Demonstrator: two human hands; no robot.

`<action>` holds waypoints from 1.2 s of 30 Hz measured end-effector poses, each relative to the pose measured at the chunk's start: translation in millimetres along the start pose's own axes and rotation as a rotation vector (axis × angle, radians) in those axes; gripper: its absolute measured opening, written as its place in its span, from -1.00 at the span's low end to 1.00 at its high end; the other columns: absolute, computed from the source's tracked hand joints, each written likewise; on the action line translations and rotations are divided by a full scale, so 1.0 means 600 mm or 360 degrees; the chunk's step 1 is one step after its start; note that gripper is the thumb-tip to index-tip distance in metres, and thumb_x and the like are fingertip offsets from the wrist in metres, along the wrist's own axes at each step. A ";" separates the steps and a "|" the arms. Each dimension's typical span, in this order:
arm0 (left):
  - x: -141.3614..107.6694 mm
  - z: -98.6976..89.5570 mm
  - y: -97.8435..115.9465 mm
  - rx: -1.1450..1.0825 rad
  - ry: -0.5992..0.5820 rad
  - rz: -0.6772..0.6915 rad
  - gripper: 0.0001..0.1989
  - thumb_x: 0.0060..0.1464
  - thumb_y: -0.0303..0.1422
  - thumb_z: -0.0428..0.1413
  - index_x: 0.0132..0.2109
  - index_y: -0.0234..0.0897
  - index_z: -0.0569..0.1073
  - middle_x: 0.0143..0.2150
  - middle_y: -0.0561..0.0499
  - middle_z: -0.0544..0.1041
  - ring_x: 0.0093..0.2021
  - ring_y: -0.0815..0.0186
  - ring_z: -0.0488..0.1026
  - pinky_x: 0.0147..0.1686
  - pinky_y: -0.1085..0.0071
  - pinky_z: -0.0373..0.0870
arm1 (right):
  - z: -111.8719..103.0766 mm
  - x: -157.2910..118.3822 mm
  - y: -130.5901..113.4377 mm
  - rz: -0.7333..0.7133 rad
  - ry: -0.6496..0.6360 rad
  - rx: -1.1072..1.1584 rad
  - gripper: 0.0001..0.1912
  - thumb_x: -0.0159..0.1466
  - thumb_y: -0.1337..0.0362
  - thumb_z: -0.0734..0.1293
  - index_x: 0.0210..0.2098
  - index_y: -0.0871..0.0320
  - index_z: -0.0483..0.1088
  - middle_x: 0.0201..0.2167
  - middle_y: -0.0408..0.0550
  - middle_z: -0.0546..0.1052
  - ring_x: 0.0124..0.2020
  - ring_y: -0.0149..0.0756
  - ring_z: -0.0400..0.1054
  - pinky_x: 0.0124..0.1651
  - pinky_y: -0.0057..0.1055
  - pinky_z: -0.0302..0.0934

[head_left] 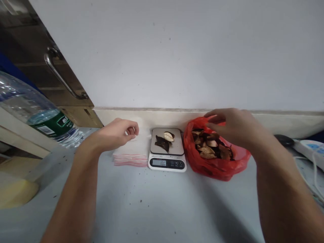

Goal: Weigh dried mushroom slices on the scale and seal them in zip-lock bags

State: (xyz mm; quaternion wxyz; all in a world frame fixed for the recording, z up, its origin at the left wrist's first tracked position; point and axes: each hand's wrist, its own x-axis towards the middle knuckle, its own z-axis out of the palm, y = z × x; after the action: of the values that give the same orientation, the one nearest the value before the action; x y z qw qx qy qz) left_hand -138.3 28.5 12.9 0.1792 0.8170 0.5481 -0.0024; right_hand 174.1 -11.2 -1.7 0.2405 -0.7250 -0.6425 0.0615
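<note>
A white digital scale (pixel 167 162) stands near the wall, its display reading about 10.0. On its plate lie dark dried pieces (pixel 162 143) and one pale piece (pixel 168 136). Just left of it is a stack of clear plastic bags with red-striped edges (pixel 130 160). Over those bags hovers my left hand (pixel 118 134), fingers curled together; whether anything tiny is between them is hidden. A red plastic bag (pixel 215 172) of brown and pale dried pieces (pixel 211 146) sits open right of the scale. My right hand (pixel 227 123) is above its back rim, fingers apart, holding nothing visible.
A large clear bottle with a green label (pixel 53 125) leans in at the left, beside a cabinet with a metal handle (pixel 63 79). A white wall (pixel 177 60) rises behind. At the right are a power strip (pixel 310 152), cables and a black object (pixel 285 140).
</note>
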 end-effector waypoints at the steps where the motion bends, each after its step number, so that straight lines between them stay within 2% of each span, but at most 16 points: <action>1: -0.001 0.000 0.003 -0.0049 0.0080 0.0049 -0.81 0.05 -0.22 0.02 -0.26 -0.17 0.46 -0.21 -0.04 0.60 -0.19 0.16 0.55 -0.31 0.38 0.40 | -0.002 -0.006 -0.014 -0.0032 0.0018 0.0022 -0.68 0.13 0.37 0.31 -0.20 0.01 0.62 -0.33 -0.04 0.69 -0.31 -0.09 0.57 -0.29 -0.30 0.40; 3: -0.002 0.001 0.013 -0.0170 0.0222 0.0133 -0.80 0.07 -0.18 0.05 -0.22 -0.17 0.42 -0.24 -0.03 0.58 -0.21 0.17 0.56 -0.33 0.38 0.41 | -0.001 -0.019 -0.046 -0.0201 -0.0078 0.0171 -0.70 0.23 0.31 0.30 -0.12 0.01 0.60 -0.30 -0.06 0.69 -0.34 -0.17 0.55 -0.32 -0.36 0.37; 7: -0.008 0.007 0.038 -0.0364 0.0491 0.0292 -0.81 0.07 -0.20 0.11 -0.25 -0.17 0.30 -0.29 0.04 0.53 -0.36 0.30 0.52 -0.43 0.45 0.37 | 0.024 -0.042 -0.101 -0.0702 -0.0453 0.0438 -0.71 0.41 0.20 0.23 0.00 0.00 0.54 -0.23 -0.11 0.68 -0.28 -0.25 0.53 -0.26 -0.40 0.30; 10: -0.015 0.008 0.054 -0.0424 0.0630 0.0392 -0.81 0.06 -0.27 0.13 -0.27 -0.17 0.25 -0.34 0.10 0.51 -0.46 0.40 0.44 -0.47 0.49 0.36 | 0.049 -0.047 -0.120 -0.0789 -0.0590 0.0400 -0.72 0.46 0.18 0.20 0.01 0.03 0.50 -0.35 -0.12 0.64 -0.38 -0.27 0.48 -0.29 -0.39 0.22; 13: -0.022 0.007 0.060 -0.0438 0.0708 0.0444 -0.81 0.05 -0.32 0.15 -0.27 -0.17 0.25 -0.37 0.14 0.53 -0.49 0.44 0.39 -0.44 0.52 0.38 | 0.064 -0.047 -0.122 -0.0766 -0.0473 0.0539 -0.77 0.45 0.15 0.22 -0.03 0.06 0.45 -0.41 -0.16 0.60 -0.44 -0.29 0.43 -0.32 -0.40 0.17; 16: -0.024 0.006 0.062 -0.0422 0.0709 0.0461 -0.81 0.06 -0.34 0.15 -0.26 -0.17 0.25 -0.37 0.15 0.53 -0.52 0.47 0.37 -0.50 0.54 0.33 | 0.066 -0.047 -0.118 -0.0785 -0.0300 0.0698 -0.81 0.43 0.18 0.23 -0.05 0.06 0.41 -0.44 -0.20 0.57 -0.47 -0.32 0.42 -0.32 -0.43 0.15; 22: -0.022 0.009 0.065 -0.0454 0.0655 0.0482 -0.82 0.06 -0.35 0.15 -0.25 -0.17 0.26 -0.37 0.15 0.49 -0.43 0.43 0.47 -0.48 0.58 0.35 | 0.066 -0.051 -0.124 -0.0878 -0.0291 0.0619 -0.77 0.39 0.30 0.20 -0.03 0.06 0.44 -0.58 -0.28 0.45 -0.59 -0.39 0.28 -0.38 -0.46 0.05; 24: -0.021 0.011 0.066 -0.0430 0.0681 0.0519 -0.82 0.05 -0.36 0.15 -0.27 -0.17 0.26 -0.38 0.15 0.47 -0.43 0.43 0.46 -0.47 0.58 0.37 | 0.068 -0.050 -0.128 -0.0805 -0.0265 0.0509 -0.79 0.40 0.27 0.20 -0.23 0.10 0.47 -0.62 -0.26 0.41 -0.61 -0.41 0.20 -0.42 -0.44 -0.02; 26: -0.020 0.014 0.067 -0.0411 0.0735 0.0549 -0.81 0.05 -0.38 0.16 -0.29 -0.17 0.25 -0.40 0.16 0.47 -0.45 0.43 0.43 -0.48 0.57 0.38 | 0.071 -0.048 -0.130 -0.0676 -0.0218 0.0393 -0.70 0.38 0.27 0.23 -0.49 0.12 0.39 -0.66 -0.21 0.38 -0.62 -0.42 0.15 -0.45 -0.41 -0.06; 28: -0.019 0.016 0.068 -0.0427 0.0795 0.0567 -0.83 0.06 -0.40 0.16 -0.29 -0.17 0.27 -0.40 0.16 0.48 -0.44 0.42 0.42 -0.47 0.55 0.40 | 0.074 -0.044 -0.127 -0.0557 -0.0178 0.0359 -0.70 0.28 0.34 0.30 -0.59 0.12 0.31 -0.65 -0.18 0.41 -0.60 -0.41 0.20 -0.45 -0.41 -0.03; 30: -0.019 0.017 0.069 -0.0457 0.0837 0.0583 -0.87 0.10 -0.35 0.18 -0.26 -0.17 0.33 -0.33 0.12 0.53 -0.36 0.37 0.50 -0.35 0.48 0.49 | 0.077 -0.040 -0.123 -0.0483 -0.0147 0.0463 -0.83 0.17 0.45 0.35 -0.52 0.12 0.38 -0.59 -0.17 0.49 -0.54 -0.37 0.32 -0.44 -0.44 0.05; 31: -0.020 0.017 0.069 -0.0460 0.0828 0.0603 -0.84 0.11 -0.29 0.21 -0.21 -0.17 0.39 -0.24 0.08 0.57 -0.26 0.31 0.55 -0.24 0.41 0.53 | 0.079 -0.038 -0.121 -0.0465 -0.0124 0.0549 -0.86 0.13 0.49 0.36 -0.46 0.12 0.44 -0.56 -0.17 0.52 -0.51 -0.35 0.38 -0.43 -0.45 0.10; 32: -0.020 0.017 0.068 -0.0448 0.0782 0.0632 -0.73 0.08 -0.21 0.27 -0.10 -0.15 0.45 -0.09 0.03 0.59 -0.11 0.23 0.57 -0.10 0.33 0.54 | 0.080 -0.037 -0.119 -0.0456 -0.0098 0.0651 -0.85 0.11 0.50 0.36 -0.39 0.13 0.47 -0.53 -0.17 0.54 -0.47 -0.33 0.42 -0.41 -0.45 0.15; 33: -0.019 0.017 0.067 -0.0424 0.0693 0.0677 -0.52 0.01 -0.12 0.33 0.05 -0.11 0.46 0.10 -0.02 0.56 0.08 0.12 0.53 0.05 0.23 0.51 | 0.082 -0.036 -0.118 -0.0456 -0.0073 0.0762 -0.83 0.10 0.49 0.38 -0.34 0.13 0.49 -0.51 -0.16 0.56 -0.45 -0.32 0.45 -0.39 -0.45 0.19; 35: -0.017 0.019 0.064 -0.0375 0.0435 0.0782 -0.02 -0.19 0.03 0.43 0.36 0.00 0.28 0.42 -0.07 0.30 0.41 -0.07 0.25 0.27 0.09 0.34 | 0.085 -0.036 -0.118 -0.0502 -0.0049 0.0981 -0.86 0.10 0.41 0.44 -0.32 0.13 0.49 -0.45 -0.14 0.59 -0.41 -0.30 0.48 -0.35 -0.41 0.27; 36: -0.016 0.021 0.062 -0.0367 0.0315 0.0818 0.15 -0.24 0.06 0.44 0.46 0.04 0.13 0.51 -0.07 0.16 0.49 -0.11 0.09 0.33 0.05 0.26 | 0.086 -0.036 -0.119 -0.0542 -0.0056 0.1083 -0.87 0.10 0.35 0.46 -0.34 0.13 0.48 -0.42 -0.13 0.60 -0.39 -0.28 0.48 -0.33 -0.39 0.31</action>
State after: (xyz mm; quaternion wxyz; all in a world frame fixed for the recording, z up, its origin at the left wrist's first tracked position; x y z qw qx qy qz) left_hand -106.3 4.0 13.8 0.2113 0.8995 0.3348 0.1851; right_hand 85.4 -14.0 -21.2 0.4632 -0.4854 -0.7006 0.2429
